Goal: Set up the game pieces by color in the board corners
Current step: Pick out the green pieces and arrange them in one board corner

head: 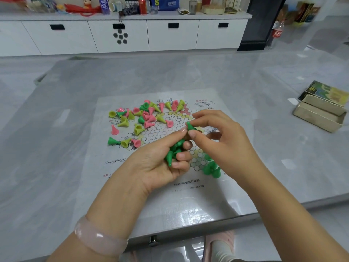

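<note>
Presently, step in hand: transfer of one green piece from the held bunch toward the near right corner of the board.
Left hand (162, 157): palm up, curled around a bunch of green cone-shaped plastic pieces (172, 155); index finger extended toward the right hand.
Right hand (217, 135): thumb and fingertips pinching a single green plastic cone piece (190, 126), held above the board and just beside the left index fingertip.
Board (188, 195): glossy white printed sheet with a star of hexagonal cells, flat on the grey marble-look tabletop (56, 148).
Placed pieces: small cluster of upright green cones (211, 168) in the near right corner of the star, partly hidden under the right wrist.
Unsorted heap (145, 116): pink, yellow-green and green cones lying tipped over across the far left of the board.
Advice for the step: wide base down, one cone per cell, next to the cluster without knocking it; likely worth lifting the wrist clear of the standing cones before lowering.
Progress, as judged: green corner partly filled; pink and yellow-green not yet sorted.
Also present: open cardboard game box (319, 116) at far right; pale pink bangle (98, 237) on the left wrist.
</note>
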Demonstrator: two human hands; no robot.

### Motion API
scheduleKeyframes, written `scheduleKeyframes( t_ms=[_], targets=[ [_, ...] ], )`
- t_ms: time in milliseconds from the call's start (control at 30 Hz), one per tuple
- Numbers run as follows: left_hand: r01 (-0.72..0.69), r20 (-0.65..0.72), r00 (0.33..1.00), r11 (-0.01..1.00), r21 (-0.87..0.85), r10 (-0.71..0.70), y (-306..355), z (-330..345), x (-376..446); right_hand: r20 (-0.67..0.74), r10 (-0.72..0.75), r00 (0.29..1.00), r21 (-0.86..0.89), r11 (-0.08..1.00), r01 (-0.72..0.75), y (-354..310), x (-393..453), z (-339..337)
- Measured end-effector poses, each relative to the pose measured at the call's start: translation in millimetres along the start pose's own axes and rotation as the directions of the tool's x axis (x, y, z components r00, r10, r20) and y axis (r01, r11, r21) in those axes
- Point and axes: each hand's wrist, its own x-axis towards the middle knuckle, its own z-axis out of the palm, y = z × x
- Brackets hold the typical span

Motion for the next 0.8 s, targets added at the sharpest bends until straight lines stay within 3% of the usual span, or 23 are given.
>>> scheduleKeyframes(
  t_ms=[333, 567, 800],
  targets=[
    [-0.137, -0.148, 0.974, 0.967, 0.217, 0.171, 2, -3, 3, 0.000, -0.050, 0.999, -0.209, 0.977, 0.049, 0, 1, -6],
    [-0.172, -0.201, 0.947, 0.923, 0.344, 0.251, -1, -4, 6, 0.135, -0.072, 0.988, -0.419, 0.900, 0.123, 6, 2, -10],
    [-0.156, -0.197, 0.954, 0.936, 0.314, 0.225, -3, -3, 7, 0.103, -0.055, 0.993, -0.286, 0.955, 0.082, 4, 2, -14]
  ],
)
